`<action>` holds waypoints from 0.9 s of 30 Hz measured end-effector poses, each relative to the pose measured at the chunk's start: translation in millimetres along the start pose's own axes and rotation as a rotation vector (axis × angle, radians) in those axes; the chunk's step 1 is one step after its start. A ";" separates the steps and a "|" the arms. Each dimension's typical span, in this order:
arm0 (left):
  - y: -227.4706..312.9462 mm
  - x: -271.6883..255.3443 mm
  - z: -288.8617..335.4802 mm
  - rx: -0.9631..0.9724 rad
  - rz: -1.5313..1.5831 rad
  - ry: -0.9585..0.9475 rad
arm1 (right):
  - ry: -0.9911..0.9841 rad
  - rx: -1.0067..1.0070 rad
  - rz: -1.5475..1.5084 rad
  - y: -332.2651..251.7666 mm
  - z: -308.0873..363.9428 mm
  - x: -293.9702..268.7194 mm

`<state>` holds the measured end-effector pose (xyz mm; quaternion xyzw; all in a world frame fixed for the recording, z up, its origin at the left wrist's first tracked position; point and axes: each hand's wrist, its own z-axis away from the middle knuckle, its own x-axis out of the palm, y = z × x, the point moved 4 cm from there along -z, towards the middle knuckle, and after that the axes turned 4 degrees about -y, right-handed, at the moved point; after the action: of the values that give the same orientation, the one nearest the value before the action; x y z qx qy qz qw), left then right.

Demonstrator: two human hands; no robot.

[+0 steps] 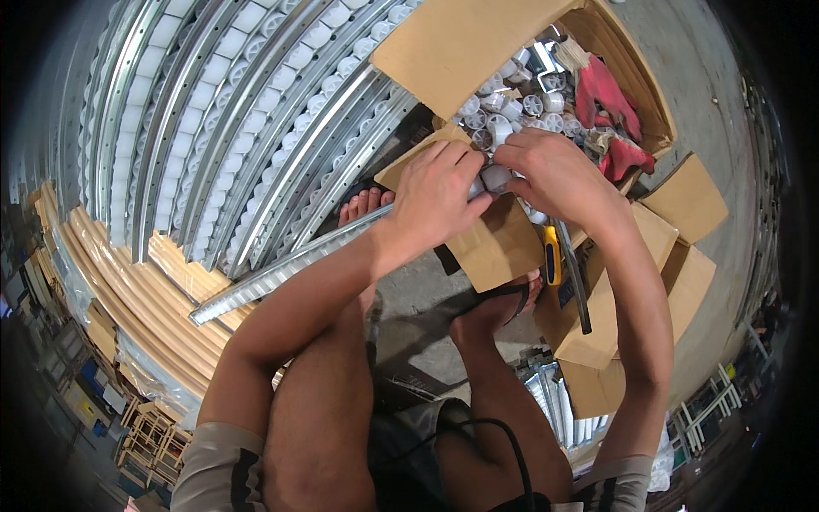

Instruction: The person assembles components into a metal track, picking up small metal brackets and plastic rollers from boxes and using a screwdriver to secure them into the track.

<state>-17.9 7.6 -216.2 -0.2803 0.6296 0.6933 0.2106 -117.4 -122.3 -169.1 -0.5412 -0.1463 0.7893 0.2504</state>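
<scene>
A long metal rail (290, 264) slants up from the lower left, its upper end passing under my left hand (437, 194). The fingers of that hand are closed around the rail near its end. Opposite it, my right hand (550, 171) pinches a small white roller (495, 177) at the rail's tip; its fingertips partly cover the roller. Both hands are over the near edge of an open cardboard box (478, 51). Loose white rollers (533, 105) lie inside it, just beyond my fingers.
Several metal rails with white rollers (281, 81) lie side by side at upper left, above wrapped tan lengths (128, 290). Red gloves (607, 94) rest in the box. A yellow-and-black handled tool (553, 256) and a dark metal bar (576, 282) hang by its near side.
</scene>
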 end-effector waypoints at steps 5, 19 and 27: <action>-2.9 4.3 2.1 0.019 0.033 0.028 | 0.023 0.036 0.009 2.1 3.2 7.9; -2.7 9.5 -3.4 0.050 0.132 0.013 | 0.215 0.255 -0.415 22.5 30.7 33.4; -2.8 8.8 -0.7 0.101 0.097 -0.009 | 0.220 0.281 -0.430 29.6 31.4 41.0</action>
<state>-22.6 6.7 -224.1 -0.2354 0.6756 0.6713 0.1937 -165.4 -122.9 -204.4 -0.5401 -0.1189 0.6673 0.4989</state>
